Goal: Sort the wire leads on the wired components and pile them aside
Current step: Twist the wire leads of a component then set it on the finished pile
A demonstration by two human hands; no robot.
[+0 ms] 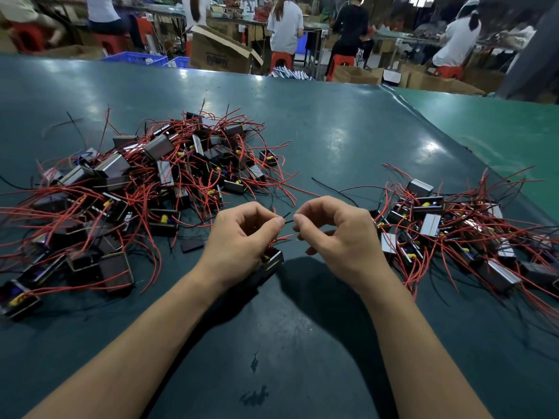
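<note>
One small metal-cased component (273, 259) with red leads sits under my left hand (242, 240), which holds it in curled fingers. Thumb and forefinger of that hand pinch one end of a thin black wire lead (289, 221). My right hand (332, 234) pinches the same black lead from the other side, a few centimetres away. A big tangled heap of like components (145, 182) with red leads lies to the left. A smaller heap (453, 231) lies to the right.
The work goes on over a dark green table mat (302, 328); a lighter green mat (499, 137) adjoins at the far right. A loose black pad (192, 245) lies near my left hand. Beyond the table's far edge are cardboard boxes, blue crates, red stools and several seated workers.
</note>
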